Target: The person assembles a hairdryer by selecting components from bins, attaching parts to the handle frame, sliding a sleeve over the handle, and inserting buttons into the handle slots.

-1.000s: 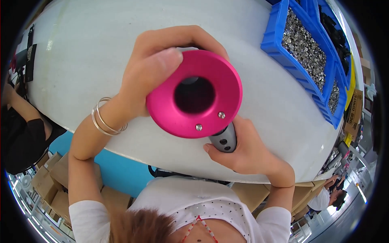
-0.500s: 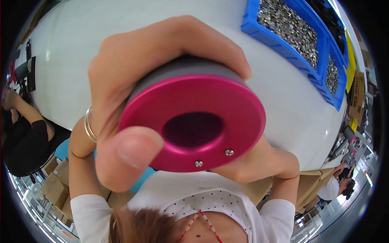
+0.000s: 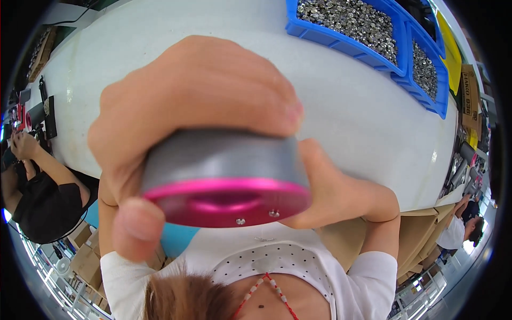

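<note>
A short grey cylinder with a glossy pink end face is held up close in front of me. Two small screws sit in the pink rim, and the central hole shows only as a narrow recess at this tilt. My left hand wraps over its top and left side, fingers curled across the grey wall and thumb at the lower left of the pink face. My right hand grips it from the right, thumb raised beside the grey wall; its other fingers are mostly hidden behind the cylinder.
Blue bins full of small shiny metal pieces stand at the far right of the white table. A cardboard box lies beyond them. At the left, a person in black works at the table. Cardboard lies near my right arm.
The cylinder has tipped, so its grey side shows more and its pink face less. My left hand has rolled with it and shifted slightly left; the view has turned a little.
</note>
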Demonstrator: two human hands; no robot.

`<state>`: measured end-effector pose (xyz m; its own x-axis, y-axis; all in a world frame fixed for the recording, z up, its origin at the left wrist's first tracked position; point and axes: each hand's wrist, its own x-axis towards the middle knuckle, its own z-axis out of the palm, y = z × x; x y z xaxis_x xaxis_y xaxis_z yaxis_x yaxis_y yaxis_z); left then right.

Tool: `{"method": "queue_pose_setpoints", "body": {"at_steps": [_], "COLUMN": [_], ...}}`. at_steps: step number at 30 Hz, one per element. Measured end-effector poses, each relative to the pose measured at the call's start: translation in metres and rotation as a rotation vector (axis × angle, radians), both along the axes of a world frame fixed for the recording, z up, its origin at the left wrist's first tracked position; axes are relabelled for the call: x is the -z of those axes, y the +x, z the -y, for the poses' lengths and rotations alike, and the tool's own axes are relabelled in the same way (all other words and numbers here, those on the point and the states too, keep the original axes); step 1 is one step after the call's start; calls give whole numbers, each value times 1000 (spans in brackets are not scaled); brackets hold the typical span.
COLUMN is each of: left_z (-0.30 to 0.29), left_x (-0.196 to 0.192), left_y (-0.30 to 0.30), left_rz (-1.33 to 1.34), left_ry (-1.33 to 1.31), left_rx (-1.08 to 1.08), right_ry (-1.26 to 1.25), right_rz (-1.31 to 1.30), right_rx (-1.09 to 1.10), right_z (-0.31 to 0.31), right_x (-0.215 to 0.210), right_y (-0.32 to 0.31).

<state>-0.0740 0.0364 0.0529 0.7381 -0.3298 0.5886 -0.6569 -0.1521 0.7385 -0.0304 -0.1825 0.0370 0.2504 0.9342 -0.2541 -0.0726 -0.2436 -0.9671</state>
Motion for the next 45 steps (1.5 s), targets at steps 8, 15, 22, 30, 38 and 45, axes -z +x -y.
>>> {"method": "queue_pose_setpoints", "body": {"at_steps": [8,15,22,30,38,45], "left_z": [23,7,-3,-1,-4,-4], "left_x": [58,79,93,84,79,79], "left_y": [46,55,54,58,56,55], "left_rz": [-85,-370,-294,-342,-30,-103], "left_ry": [-414,-389,-402,-578,-123,-173], "left_rx": [-404,-220,-162,-36,-238,-205], "right_ry": [-251,-38,-270,-284,9,207], "right_rz": [-207,1060,1432,1549,1083,833], "right_rx": [298,508,358,579,742,476], "right_z": [-24,-2,-40,-13,4,18], "right_x": [14,0,28,21,16,28], "right_y": [19,128,183,187,146,32]}}
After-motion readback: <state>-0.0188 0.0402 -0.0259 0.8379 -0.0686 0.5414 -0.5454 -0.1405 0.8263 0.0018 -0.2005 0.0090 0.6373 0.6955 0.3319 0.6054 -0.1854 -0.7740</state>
